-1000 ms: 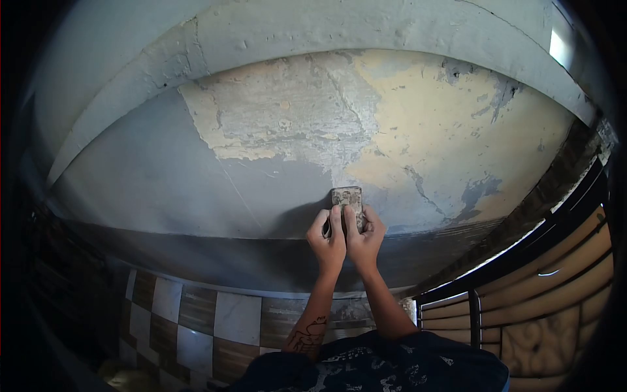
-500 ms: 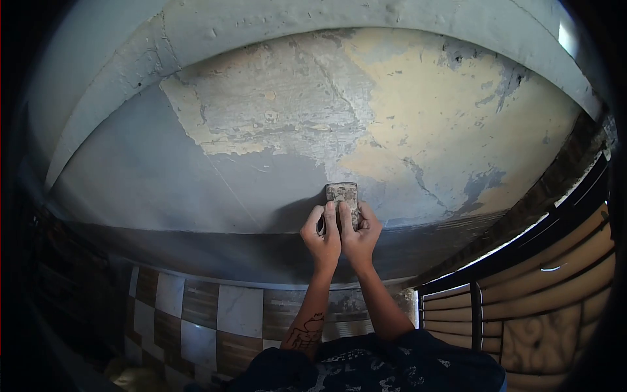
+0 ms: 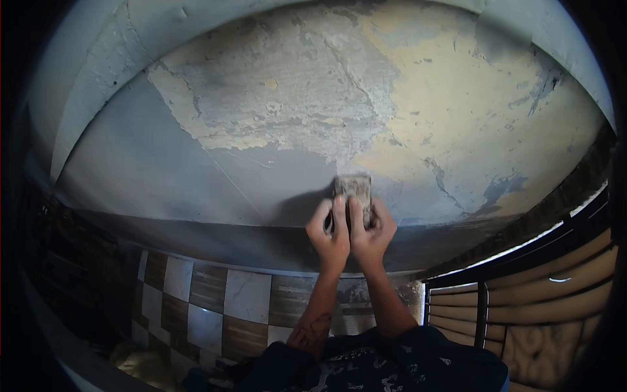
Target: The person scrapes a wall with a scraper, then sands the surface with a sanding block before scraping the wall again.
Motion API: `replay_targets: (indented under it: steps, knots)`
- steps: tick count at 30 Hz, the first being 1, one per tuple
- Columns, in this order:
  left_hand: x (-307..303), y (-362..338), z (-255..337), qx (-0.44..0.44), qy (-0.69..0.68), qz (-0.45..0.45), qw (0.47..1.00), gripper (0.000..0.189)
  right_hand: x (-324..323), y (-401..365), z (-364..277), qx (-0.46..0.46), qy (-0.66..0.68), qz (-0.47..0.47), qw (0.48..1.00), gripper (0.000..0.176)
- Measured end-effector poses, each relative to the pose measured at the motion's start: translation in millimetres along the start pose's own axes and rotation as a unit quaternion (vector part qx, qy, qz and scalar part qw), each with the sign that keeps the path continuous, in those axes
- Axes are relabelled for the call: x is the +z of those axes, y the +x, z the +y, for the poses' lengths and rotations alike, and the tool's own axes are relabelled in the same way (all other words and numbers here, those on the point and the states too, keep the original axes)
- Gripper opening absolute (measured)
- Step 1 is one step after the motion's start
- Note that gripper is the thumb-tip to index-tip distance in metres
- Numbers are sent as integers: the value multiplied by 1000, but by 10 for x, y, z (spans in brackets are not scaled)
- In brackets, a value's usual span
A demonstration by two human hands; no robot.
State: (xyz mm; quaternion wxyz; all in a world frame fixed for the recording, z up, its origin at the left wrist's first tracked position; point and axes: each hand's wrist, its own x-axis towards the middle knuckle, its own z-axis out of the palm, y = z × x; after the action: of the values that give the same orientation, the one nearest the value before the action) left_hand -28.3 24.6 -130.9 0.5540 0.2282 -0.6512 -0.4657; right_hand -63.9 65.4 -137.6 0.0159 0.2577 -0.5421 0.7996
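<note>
A worn, dusty sanding block (image 3: pixel 353 185) is held against the wall (image 3: pixel 274 183), its upper end showing beyond the fingertips. My left hand (image 3: pixel 330 230) grips its left side, with the fingers curled round and the thumb along the face. On the right side my right hand (image 3: pixel 373 230) closes round it in the same way. The two hands lie side by side, low on the wall. Grey paint, bare patches and peeling cream paint (image 3: pixel 450 124) cover the surface above them. What faces the wall under the block is hidden.
A pale curved ledge (image 3: pixel 91 98) arches over the wall. A dark band (image 3: pixel 261 245) runs along its lower part. Below lies a floor of brown and white tiles (image 3: pixel 248 297). At the right stands a gate with dark bars (image 3: pixel 482 313). A pale bundle (image 3: pixel 140 366) lies lower left.
Both hands and the sanding block have shifted slightly to the right, with the block's top a little higher. The view has tilted, so less of the ledge above shows.
</note>
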Motion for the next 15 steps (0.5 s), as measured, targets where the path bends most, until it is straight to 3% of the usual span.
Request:
replay_targets:
  steps: [1, 5, 15]
  knots:
    - [16, -31, -48, 30, 6, 3, 1000, 34, 5, -10, 24, 0, -18, 18, 1000, 8]
    - [36, 72, 112, -26, -46, 10, 999, 32, 21, 55, -18, 4, -4, 0, 1000, 9]
    - [-57, -51, -24, -32, -13, -10, 999, 31, 18, -71, -3, 16, 10, 26, 999, 10]
